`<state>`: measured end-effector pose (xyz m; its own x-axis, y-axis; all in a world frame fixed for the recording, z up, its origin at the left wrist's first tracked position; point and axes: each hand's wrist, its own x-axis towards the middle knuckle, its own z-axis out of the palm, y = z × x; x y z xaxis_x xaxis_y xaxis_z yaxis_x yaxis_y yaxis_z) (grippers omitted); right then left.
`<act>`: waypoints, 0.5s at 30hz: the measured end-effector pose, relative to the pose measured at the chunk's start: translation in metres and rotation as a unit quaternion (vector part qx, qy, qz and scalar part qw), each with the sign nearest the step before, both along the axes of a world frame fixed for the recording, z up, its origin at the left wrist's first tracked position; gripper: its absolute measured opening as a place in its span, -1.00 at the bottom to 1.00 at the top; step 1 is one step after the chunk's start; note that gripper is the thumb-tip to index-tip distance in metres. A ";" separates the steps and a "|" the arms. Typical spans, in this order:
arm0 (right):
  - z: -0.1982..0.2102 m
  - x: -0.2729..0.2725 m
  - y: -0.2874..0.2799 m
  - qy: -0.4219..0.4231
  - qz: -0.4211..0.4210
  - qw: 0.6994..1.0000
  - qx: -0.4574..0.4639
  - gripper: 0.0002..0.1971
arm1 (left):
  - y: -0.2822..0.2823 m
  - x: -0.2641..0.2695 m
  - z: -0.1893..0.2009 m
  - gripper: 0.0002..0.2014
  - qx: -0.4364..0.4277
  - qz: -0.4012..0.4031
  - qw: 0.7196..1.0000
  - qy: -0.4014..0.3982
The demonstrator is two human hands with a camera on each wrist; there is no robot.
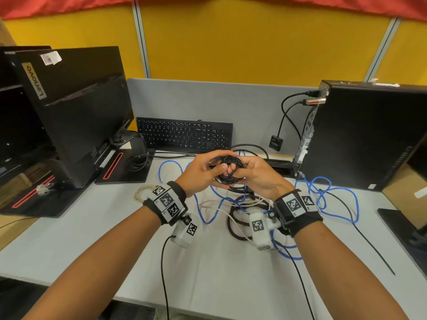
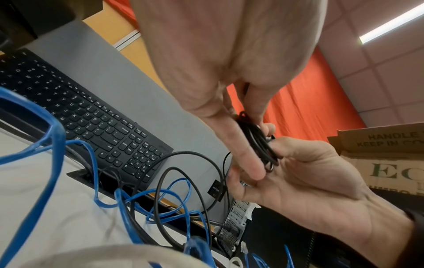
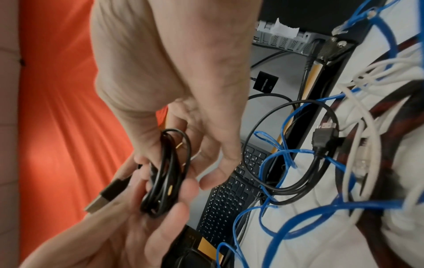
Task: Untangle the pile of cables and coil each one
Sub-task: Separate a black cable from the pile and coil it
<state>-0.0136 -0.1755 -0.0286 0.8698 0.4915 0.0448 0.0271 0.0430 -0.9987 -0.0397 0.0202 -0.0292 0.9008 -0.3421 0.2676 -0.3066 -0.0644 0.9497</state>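
From the head view, the left hand [image 1: 200, 171] and right hand [image 1: 255, 175] both squeeze a small black cable coil [image 1: 231, 170] above the table [image 1: 92, 239]. Blue cable [image 1: 335, 197] is still loose. The left wrist view shows fingers curled round the coil; the right wrist view shows its plug [image 3: 104, 196] still sticking out, so much is left.

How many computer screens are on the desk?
3 show, at least in part. One monitor stands at the left with its back to us, a second is behind it at the left edge, and a third peeks in at the far right.
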 end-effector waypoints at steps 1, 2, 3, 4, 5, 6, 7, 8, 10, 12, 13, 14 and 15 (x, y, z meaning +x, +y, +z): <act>-0.001 0.001 0.001 0.006 -0.008 1.000 0.005 -0.69 | 0.000 0.000 0.000 -0.66 0.004 0.010 1.000 -0.009; -0.002 0.001 0.002 0.014 -0.015 1.000 0.012 -0.70 | 0.000 0.001 0.000 -0.66 0.014 0.023 0.999 -0.028; -0.003 0.002 0.003 0.025 -0.022 0.999 0.021 -0.71 | 0.000 0.001 0.001 -0.66 0.034 0.040 0.997 -0.056; -0.005 0.002 0.004 0.038 -0.028 0.998 0.032 -0.73 | 0.001 0.003 0.001 -0.66 0.060 0.058 0.993 -0.088; -0.007 0.002 0.005 0.048 -0.033 0.997 0.041 -0.76 | 0.002 0.004 0.000 -0.66 0.083 0.070 0.988 -0.113; -0.009 0.002 0.006 0.056 -0.036 0.997 0.050 -0.78 | 0.003 0.005 0.000 -0.66 0.098 0.075 0.984 -0.127; -0.011 0.002 0.007 0.060 -0.037 0.996 0.057 -0.79 | 0.004 0.005 0.000 -0.65 0.101 0.075 0.983 -0.130; -0.012 0.002 0.007 0.062 -0.033 0.995 0.065 -0.78 | 0.006 0.005 0.000 -0.65 0.101 0.070 0.984 -0.132; -0.013 0.002 0.007 0.064 -0.015 0.995 0.080 -0.77 | 0.008 0.004 0.001 -0.65 0.096 0.057 0.984 -0.140; -0.014 0.001 0.006 0.065 0.009 0.993 0.095 -0.78 | 0.009 0.001 0.001 -0.65 0.087 0.041 0.985 -0.144; -0.015 0.001 0.006 0.068 0.020 0.992 0.104 -0.78 | 0.010 0.001 0.002 -0.65 0.086 0.035 0.985 -0.145; -0.015 0.000 0.006 0.072 0.030 0.991 0.112 -0.79 | 0.010 0.001 0.002 -0.65 0.089 0.033 0.985 -0.146; -0.015 0.000 0.007 0.072 0.034 0.991 0.110 -0.79 | 0.011 0.001 0.002 -0.65 0.097 0.035 0.984 -0.148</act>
<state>-0.0138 -0.1688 -0.0431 0.8405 0.5406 0.0354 -0.1253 0.2575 -0.9581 -0.0391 0.0310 -0.0269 0.8159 -0.3530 0.4579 -0.5568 -0.2660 0.7869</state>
